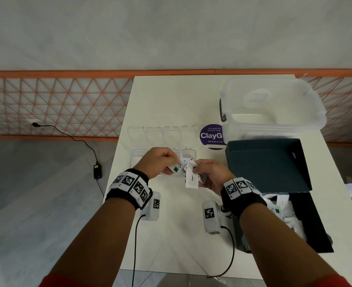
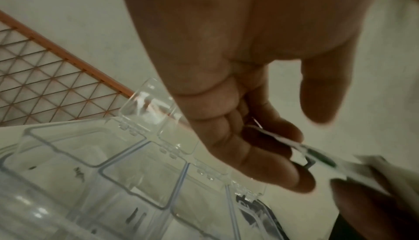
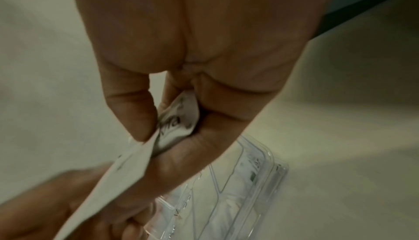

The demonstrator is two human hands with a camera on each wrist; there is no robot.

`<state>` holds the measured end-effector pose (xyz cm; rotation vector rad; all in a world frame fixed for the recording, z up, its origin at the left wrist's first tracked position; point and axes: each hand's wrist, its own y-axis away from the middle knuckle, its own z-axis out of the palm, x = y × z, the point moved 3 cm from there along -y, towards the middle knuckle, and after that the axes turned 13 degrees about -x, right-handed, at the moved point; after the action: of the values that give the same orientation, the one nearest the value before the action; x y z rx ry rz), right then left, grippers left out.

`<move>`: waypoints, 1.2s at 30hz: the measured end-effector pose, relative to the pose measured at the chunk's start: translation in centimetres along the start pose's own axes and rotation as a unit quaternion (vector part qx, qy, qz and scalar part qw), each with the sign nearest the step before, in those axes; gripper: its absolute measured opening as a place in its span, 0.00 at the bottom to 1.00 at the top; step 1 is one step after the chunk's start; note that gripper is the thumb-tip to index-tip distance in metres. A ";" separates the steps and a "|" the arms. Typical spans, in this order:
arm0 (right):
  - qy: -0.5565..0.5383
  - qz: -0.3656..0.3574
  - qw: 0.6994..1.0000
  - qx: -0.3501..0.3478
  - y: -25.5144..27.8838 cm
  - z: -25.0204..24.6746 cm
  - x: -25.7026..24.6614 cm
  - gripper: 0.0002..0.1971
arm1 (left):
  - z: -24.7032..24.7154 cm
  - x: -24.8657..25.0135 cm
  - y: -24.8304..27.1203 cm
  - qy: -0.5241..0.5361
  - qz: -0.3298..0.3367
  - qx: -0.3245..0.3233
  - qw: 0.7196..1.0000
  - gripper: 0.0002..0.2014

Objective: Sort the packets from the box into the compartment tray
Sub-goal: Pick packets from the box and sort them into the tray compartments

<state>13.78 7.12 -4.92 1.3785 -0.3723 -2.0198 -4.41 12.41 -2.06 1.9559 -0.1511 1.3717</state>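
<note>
Head view: both hands are seen above the near edge of a clear tray on a white desk. A packet with a green mark is pinched by the left hand; its printing is cut off by the fingers. Several white packets are held bunched in the right hand; how many cannot be told, since they overlap and are partly covered by the palm. Most of the tray's front row is hidden behind the hands, and its clear lids stand open at the back, faint against the desk. At the right a dark box lies open with more packets inside, partly hidden by the right forearm; its lid is raised. A clear tub and a purple sticker, cut off by the box lid, lie beyond.

In the left wrist view the left hand is seen with curled fingers closed on the green-marked packet, which is blurred. Tray compartments lie below; small dark marks within cannot be made out.

In the right wrist view the right hand is seen with thumb and fingers closed on the crumpled packets; the print is unreadable. The tray is seen below it, with something white inside.
</note>
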 end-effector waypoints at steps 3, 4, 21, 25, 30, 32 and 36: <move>0.019 0.008 1.000 0.002 -0.1 -0.5 0.3 0.12 | -0.1 -0.2 -1.0 -0.132 0.005 0.026 0.991 0.11; 0.026 0.011 1.000 0.010 -0.1 -0.8 0.3 0.11 | -0.2 -0.2 -1.5 -0.152 0.006 0.040 0.987 0.14; 0.010 0.009 0.998 0.057 0.2 -4.3 0.9 0.11 | 3.6 -0.9 -8.5 -0.439 -0.039 -0.016 0.897 0.05; 0.010 0.011 0.998 0.056 -0.2 -4.4 0.8 0.11 | 4.2 -0.9 -8.6 -0.558 -0.033 -0.025 0.829 0.10; 0.016 0.015 0.998 0.064 -0.9 -4.2 0.9 0.09 | 4.2 -1.8 -8.5 -0.598 -0.030 -0.043 0.800 0.13; 0.027 0.014 0.997 0.071 -1.2 -4.0 0.9 0.08 | 4.0 -2.2 -8.3 -0.595 -0.013 -0.050 0.802 0.14; 0.051 -0.002 0.996 0.077 -1.6 -3.4 0.9 0.07 | 3.2 -1.5 -6.8 -0.523 0.053 -0.026 0.850 0.14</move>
<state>16.05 8.19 -7.85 1.5706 -0.4891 -1.9497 0.72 14.93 -7.22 2.4593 -0.7943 0.1981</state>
